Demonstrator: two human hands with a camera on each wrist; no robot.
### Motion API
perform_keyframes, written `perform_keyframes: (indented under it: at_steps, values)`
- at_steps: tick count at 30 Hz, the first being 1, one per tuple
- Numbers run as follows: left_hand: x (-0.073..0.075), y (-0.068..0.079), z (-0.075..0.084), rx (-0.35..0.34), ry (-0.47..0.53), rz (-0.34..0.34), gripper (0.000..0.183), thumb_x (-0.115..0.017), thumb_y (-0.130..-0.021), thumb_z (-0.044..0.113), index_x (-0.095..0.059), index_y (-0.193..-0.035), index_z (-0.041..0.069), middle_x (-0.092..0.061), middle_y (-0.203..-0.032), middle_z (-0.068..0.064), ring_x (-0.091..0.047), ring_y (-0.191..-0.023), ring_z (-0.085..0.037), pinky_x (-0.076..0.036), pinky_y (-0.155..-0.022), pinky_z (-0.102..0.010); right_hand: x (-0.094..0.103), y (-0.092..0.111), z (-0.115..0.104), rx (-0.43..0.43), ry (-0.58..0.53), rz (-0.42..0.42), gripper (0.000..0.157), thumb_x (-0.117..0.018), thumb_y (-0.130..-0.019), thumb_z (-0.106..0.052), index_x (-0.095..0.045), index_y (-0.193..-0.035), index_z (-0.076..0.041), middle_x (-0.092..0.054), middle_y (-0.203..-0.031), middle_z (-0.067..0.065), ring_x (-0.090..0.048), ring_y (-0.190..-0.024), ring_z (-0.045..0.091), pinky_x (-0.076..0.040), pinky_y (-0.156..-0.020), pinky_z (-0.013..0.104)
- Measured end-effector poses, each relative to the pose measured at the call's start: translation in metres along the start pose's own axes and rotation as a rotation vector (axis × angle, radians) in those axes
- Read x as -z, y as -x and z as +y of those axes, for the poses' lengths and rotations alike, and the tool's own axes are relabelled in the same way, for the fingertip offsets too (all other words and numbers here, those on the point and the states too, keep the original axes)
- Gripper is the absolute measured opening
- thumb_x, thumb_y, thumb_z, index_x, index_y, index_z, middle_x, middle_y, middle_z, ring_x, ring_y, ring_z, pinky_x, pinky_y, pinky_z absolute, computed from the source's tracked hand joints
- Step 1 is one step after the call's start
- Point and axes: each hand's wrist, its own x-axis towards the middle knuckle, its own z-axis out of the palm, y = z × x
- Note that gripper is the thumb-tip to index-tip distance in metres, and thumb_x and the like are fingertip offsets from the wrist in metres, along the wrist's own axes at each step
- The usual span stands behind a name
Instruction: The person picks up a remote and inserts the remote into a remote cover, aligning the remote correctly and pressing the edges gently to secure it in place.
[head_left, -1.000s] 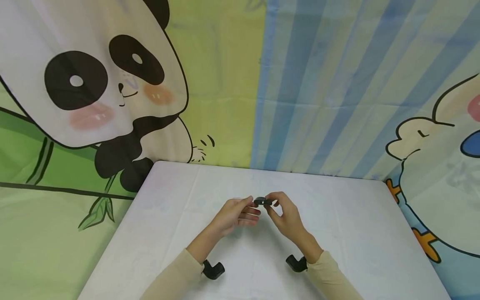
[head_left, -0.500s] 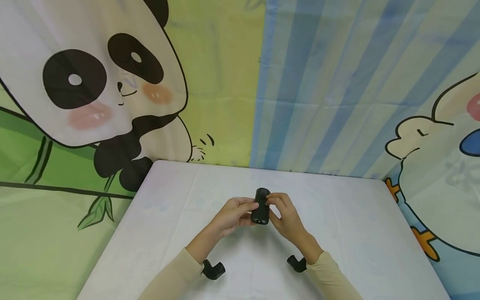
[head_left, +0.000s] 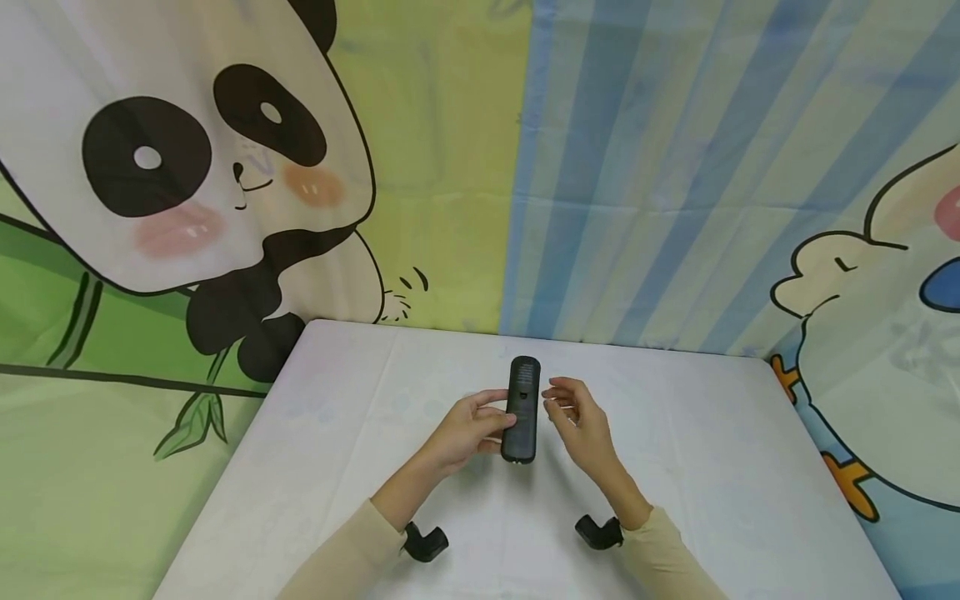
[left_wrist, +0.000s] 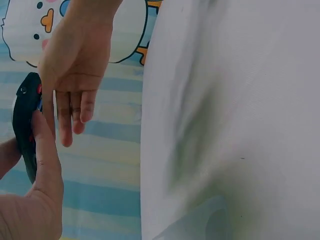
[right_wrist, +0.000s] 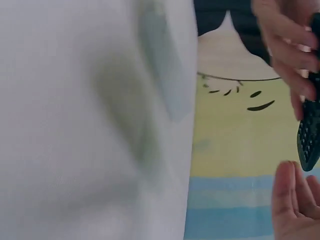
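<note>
Long, slim black remote [head_left: 523, 407], round-ended

Beyond the white tabletop [head_left: 675, 433] is a printed backdrop [head_left: 75, 500]: past the tabletop's far left corner, a large cartoon panda [head_left: 225, 192] with pink and orange cheeks [head_left: 315, 184]; left of the tabletop, green bamboo leaves [head_left: 198, 423]; behind its far edge, a yellow panel [head_left: 442, 183], then blue stripes [head_left: 581, 167]; right of it, a white cartoon figure [head_left: 885, 367], perhaps a bird, partly cut off, with orange feet [head_left: 849, 481]

Left hand [left_wrist: 37, 192]: grips dark device [left_wrist: 23, 117].
Right hand [left_wrist: 77, 60]: fingers extended, beside the device.
Backdrop [left_wrist: 107, 155]: striped, cartoon figure above.
Table [left_wrist: 265, 95]: white.
</note>
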Motion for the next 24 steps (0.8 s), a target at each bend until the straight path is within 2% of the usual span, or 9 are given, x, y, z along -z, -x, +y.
perform_keyframes:
  at_steps: [4, 7, 11, 18, 21, 24]
  values:
    - [0.001, 0.000, -0.003, -0.002, -0.075, 0.019, 0.058, -0.073, -0.092, 0.013, -0.049, -0.144, 0.005, -0.072, -0.101, -0.015, -0.072, -0.087, -0.028, -0.059, -0.071, -0.039, 0.002, -0.003, -0.005, -0.278, -0.221, -0.083, 0.037, -0.060, -0.102, -0.012, -0.052, -0.136, 0.001, -0.068, -0.108, 0.020, -0.065, -0.092, 0.038, -0.058, -0.075, 0.037]
    - [-0.001, 0.001, -0.005, -0.007, -0.130, 0.021, 0.056, -0.075, -0.092, 0.014, -0.052, -0.143, 0.009, -0.071, -0.099, -0.014, -0.071, -0.086, -0.028, -0.059, -0.071, -0.040, 0.002, -0.005, -0.007, -0.384, -0.302, -0.128, 0.040, -0.061, -0.102, -0.018, -0.052, -0.136, 0.001, -0.068, -0.106, 0.018, -0.066, -0.091, 0.029, -0.058, -0.077, 0.038]
    - [-0.003, 0.003, -0.007, -0.019, -0.187, 0.012, 0.054, -0.073, -0.093, 0.014, -0.053, -0.143, 0.011, -0.070, -0.099, -0.013, -0.071, -0.088, -0.027, -0.059, -0.073, -0.042, 0.002, -0.006, -0.007, -0.397, -0.353, -0.164, 0.041, -0.063, -0.101, -0.019, -0.052, -0.132, 0.006, -0.068, -0.103, 0.019, -0.067, -0.088, 0.023, -0.057, -0.080, 0.038]
    - [-0.004, 0.006, -0.008, -0.031, -0.229, 0.013, 0.052, -0.072, -0.094, 0.015, -0.053, -0.143, 0.012, -0.069, -0.099, -0.012, -0.071, -0.089, -0.027, -0.059, -0.074, -0.042, 0.003, -0.005, -0.008, -0.403, -0.384, -0.167, 0.039, -0.066, -0.099, -0.017, -0.054, -0.126, 0.009, -0.068, -0.103, 0.019, -0.066, -0.084, 0.022, -0.056, -0.079, 0.033]
    - [0.001, 0.007, -0.010, -0.054, -0.275, 0.014, 0.050, -0.072, -0.094, 0.017, -0.055, -0.142, 0.013, -0.069, -0.103, -0.010, -0.071, -0.090, -0.026, -0.059, -0.074, -0.040, 0.003, -0.006, -0.007, -0.395, -0.384, -0.170, 0.038, -0.066, -0.099, -0.017, -0.054, -0.127, 0.008, -0.068, -0.103, 0.020, -0.066, -0.084, 0.022, -0.056, -0.078, 0.035]
    - [0.013, 0.007, -0.013, -0.101, -0.357, 0.044, 0.044, -0.072, -0.094, 0.017, -0.059, -0.137, 0.011, -0.070, -0.106, -0.008, -0.072, -0.091, -0.024, -0.059, -0.074, -0.037, 0.003, -0.009, -0.005, -0.385, -0.377, -0.152, 0.038, -0.066, -0.099, -0.016, -0.054, -0.126, 0.008, -0.068, -0.104, 0.020, -0.067, -0.082, 0.022, -0.057, -0.077, 0.036]
